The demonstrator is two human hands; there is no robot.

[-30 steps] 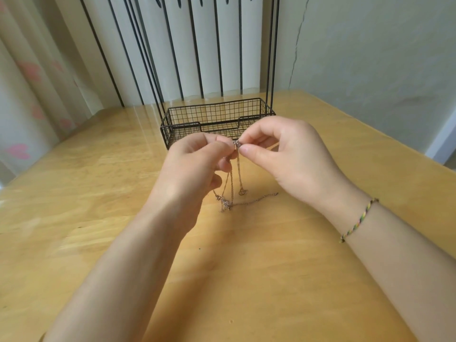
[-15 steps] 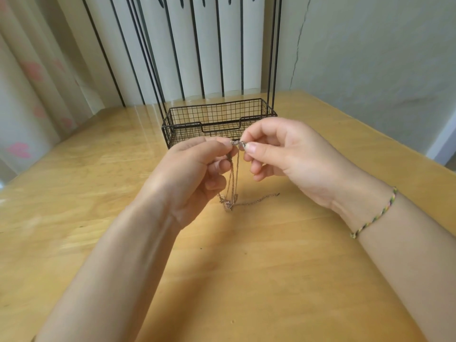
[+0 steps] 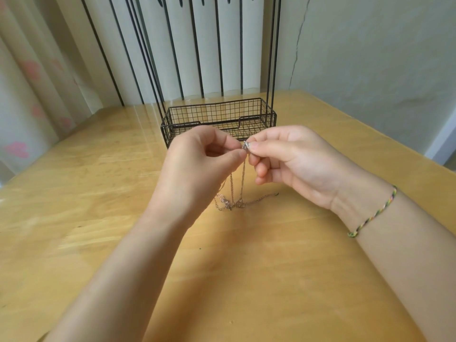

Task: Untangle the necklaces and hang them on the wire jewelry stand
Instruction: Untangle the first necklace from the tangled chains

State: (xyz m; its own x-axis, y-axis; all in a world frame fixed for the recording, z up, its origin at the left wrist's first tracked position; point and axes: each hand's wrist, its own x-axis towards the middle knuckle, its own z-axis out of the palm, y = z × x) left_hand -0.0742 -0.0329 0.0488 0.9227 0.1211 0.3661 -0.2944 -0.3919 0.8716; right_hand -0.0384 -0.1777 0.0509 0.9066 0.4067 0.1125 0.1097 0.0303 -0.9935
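Your left hand [image 3: 197, 161] and right hand [image 3: 288, 159] each keep a pinching grip on the blurred clasp [image 3: 246, 145] of the tangled necklaces [image 3: 229, 203], the wire stand [image 3: 214, 104] is cut off above, and the hanging strands spread wider than before.

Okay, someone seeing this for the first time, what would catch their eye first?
Mid-frame, the left hand and right hand pinch the top of the necklaces, whose thin chains hang to a tangle on the table. Just behind them sits the black wire stand with its basket. A braided bracelet circles the right wrist.
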